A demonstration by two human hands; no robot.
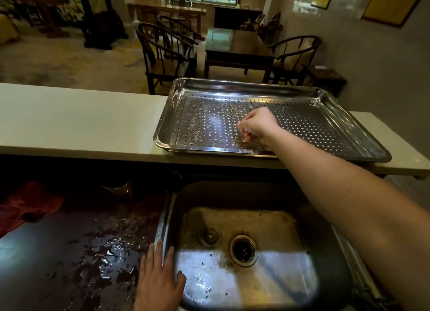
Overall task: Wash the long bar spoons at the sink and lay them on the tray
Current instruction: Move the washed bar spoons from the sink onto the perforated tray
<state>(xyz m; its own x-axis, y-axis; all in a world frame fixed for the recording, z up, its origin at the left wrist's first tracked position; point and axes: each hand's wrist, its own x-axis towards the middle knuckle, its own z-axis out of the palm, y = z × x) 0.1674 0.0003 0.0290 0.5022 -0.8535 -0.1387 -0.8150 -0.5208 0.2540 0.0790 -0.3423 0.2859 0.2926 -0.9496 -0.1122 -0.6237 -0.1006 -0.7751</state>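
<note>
Left hand [160, 278]: lower centre, flat, fingers straight. Right hand [256, 124]: mid-frame, arm extended from lower right, fingers curled downward.

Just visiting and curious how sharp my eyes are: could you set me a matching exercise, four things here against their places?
Things: 1 perforated steel tray; 2 left hand; 3 right hand; 4 crumpled red cloth.
Places: A flat on the steel sink's rim; B over the tray, pinching a long bar spoon; C dark wet worktop, far left; D pale counter behind the sink.
Pairs: 1-D, 2-A, 3-B, 4-C.
</note>
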